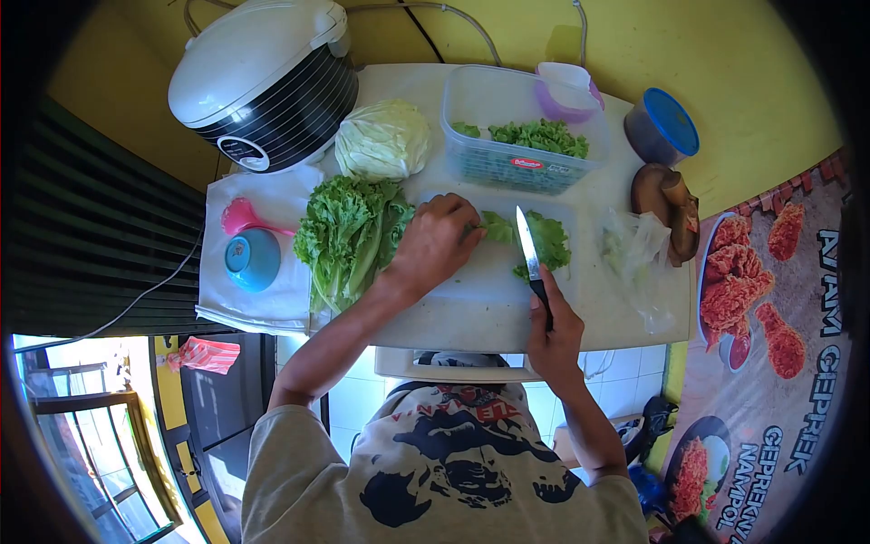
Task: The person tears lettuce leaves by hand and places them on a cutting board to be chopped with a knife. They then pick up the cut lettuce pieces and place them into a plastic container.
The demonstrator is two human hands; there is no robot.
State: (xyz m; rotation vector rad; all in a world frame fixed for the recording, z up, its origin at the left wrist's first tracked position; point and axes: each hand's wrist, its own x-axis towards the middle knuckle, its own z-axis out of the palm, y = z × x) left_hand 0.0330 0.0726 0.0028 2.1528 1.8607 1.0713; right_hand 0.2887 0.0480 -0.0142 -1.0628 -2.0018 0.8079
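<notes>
My right hand (555,331) grips the black handle of a knife (528,241), its blade pointing away from me over the cutting board. Under and beside the blade lies a green lettuce leaf (548,243) on the white cutting board (489,281). My left hand (437,240) is closed, fingertips pinching the leaf's left end; the exact grip is partly hidden by the fingers. Left of that hand rests a large bunch of lettuce (349,231). Behind the board, a clear plastic container (512,172) holds pieces of lettuce.
A cabbage (382,140) and a rice cooker (263,82) stand at the back left. Further left are a blue bowl (252,259) and a pink ladle (243,218). To the right sit a plastic bag (639,263), a brown object (666,208) and a blue-lidded tub (662,127).
</notes>
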